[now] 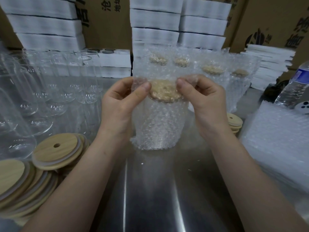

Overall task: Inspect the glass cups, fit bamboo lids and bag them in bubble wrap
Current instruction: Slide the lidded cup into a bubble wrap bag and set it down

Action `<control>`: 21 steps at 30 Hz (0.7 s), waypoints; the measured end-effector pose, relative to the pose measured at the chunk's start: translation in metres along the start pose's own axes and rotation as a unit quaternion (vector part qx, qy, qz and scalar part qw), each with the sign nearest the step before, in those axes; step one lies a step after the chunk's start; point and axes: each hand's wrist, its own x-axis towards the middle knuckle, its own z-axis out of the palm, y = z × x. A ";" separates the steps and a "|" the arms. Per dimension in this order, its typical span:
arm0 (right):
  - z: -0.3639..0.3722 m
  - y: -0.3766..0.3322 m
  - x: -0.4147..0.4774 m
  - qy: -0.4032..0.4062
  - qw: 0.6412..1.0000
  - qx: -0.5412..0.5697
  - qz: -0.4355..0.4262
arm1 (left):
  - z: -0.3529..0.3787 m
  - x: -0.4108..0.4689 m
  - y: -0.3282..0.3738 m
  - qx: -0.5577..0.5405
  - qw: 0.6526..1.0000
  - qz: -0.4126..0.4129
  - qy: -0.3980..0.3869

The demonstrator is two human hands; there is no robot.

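Fingers (123, 82) and thumbs of both hands pinch the bubble bag (142, 69) just below its open top, at centre. Left hand (120, 104) grips the 9 o'clock side, right hand (205, 101) the 3 o'clock side. Inside stands the cup (160, 126), upright, its lid (164, 92) between the thumbs. Whether the bag touches the steel table (150, 190) is unclear. Empty cups (50, 91) crowd 9 o'clock, loose lids (56, 151) lie at 8 o'clock, bagged cups (212, 71) stand at 1 o'clock, and spare bags (275, 139) are stacked at 3 o'clock.
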 end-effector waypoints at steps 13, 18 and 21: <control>0.006 0.000 -0.003 0.055 0.998 0.032 0.021 | 0.001 0.002 0.005 0.008 0.997 -0.026 0.066; 0.007 0.002 -0.002 0.070 0.990 0.070 0.104 | -0.001 0.002 0.006 0.005 0.993 -0.058 0.100; 0.007 0.005 -0.001 0.071 0.980 0.097 0.156 | -0.002 0.001 0.008 0.005 0.991 -0.076 0.107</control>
